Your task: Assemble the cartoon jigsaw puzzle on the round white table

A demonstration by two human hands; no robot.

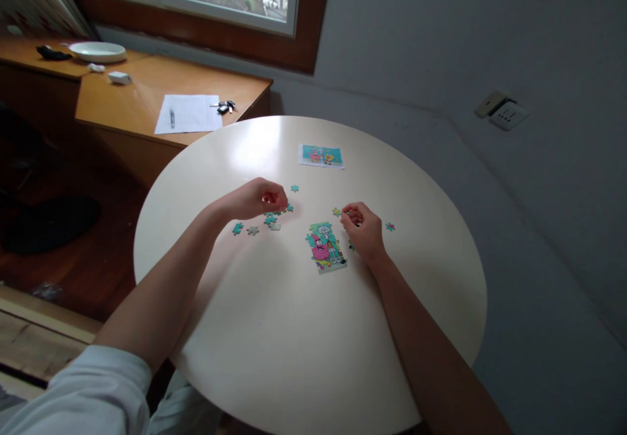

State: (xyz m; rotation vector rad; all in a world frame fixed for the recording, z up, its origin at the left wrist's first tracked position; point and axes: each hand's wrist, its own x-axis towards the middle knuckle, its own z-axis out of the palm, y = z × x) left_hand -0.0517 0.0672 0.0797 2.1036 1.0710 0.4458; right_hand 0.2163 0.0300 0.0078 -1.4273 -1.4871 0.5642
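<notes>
Fingers (281, 200) curled, left hand (260, 198) by pieces (270, 220), right hand (365, 230) beside puzzle (321, 249)

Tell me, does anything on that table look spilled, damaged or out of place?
Nothing looks spilled or damaged. One loose puzzle piece sits apart, right of the right hand, away from the cluster near the left hand.

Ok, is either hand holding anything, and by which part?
Cannot be told: the left hand and right hand are both curled, hiding any grip; a yellowish puzzle piece shows beside the right hand.
</notes>
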